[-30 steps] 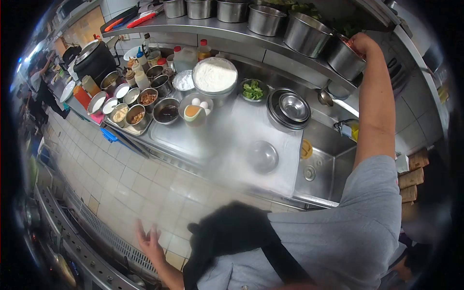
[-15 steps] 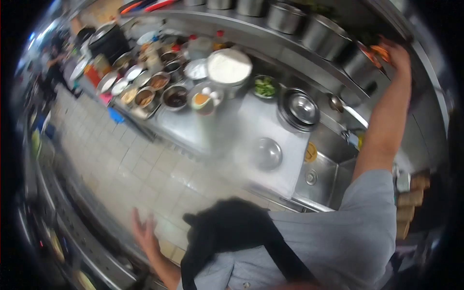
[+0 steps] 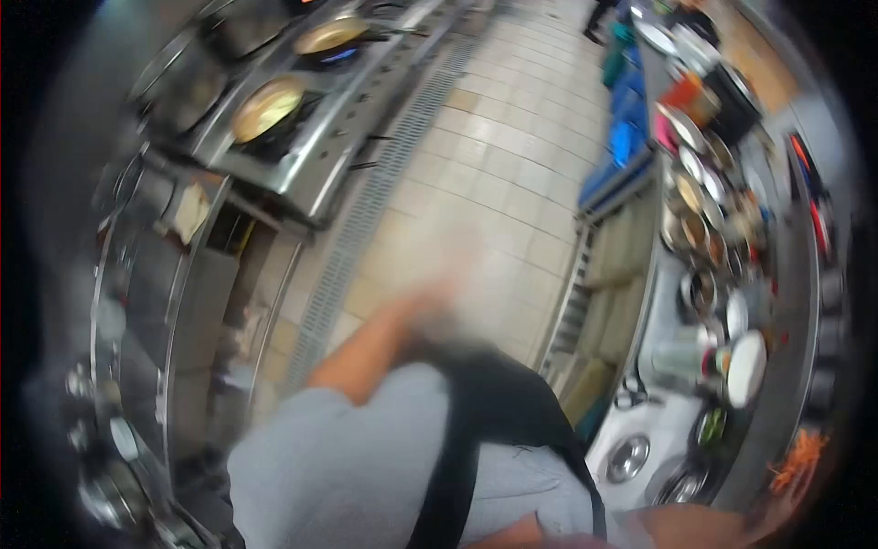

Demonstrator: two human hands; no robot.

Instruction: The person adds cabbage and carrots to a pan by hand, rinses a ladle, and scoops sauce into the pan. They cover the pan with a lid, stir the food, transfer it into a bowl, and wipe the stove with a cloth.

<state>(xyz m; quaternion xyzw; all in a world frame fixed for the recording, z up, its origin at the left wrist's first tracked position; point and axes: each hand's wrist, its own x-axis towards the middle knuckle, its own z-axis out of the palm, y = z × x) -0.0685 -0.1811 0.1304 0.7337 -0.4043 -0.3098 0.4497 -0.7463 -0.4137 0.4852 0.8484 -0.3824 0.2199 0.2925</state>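
Observation:
My left hand (image 3: pixel 455 265) is stretched out over the tiled floor in the middle of the view. Motion smears its fingers, and no object shows in it. At the lower right edge, my right hand (image 3: pixel 788 509) is dim and partly lost in the dark border. Thin orange strips like shredded carrot (image 3: pixel 799 459) stick out of its grasp beside the steel shelf. Near that arm lie a round steel lid or bowl (image 3: pixel 627 457) and a bowl of chopped greens (image 3: pixel 711 425).
At upper left, a stove (image 3: pixel 320 151) carries a pan with pale yellow food (image 3: pixel 271 112) and another pan (image 3: pixel 331 37) over a blue flame. The right counter holds a white-topped tub (image 3: pixel 746 369), scissors (image 3: pixel 633 395) and several bowls. A floor drain grate (image 3: pixel 366 224) runs along the stove.
My view has swung left, bringing the stove in and moving the counter to the right. My right hand has come away from the pots on the shelf with the orange strips.

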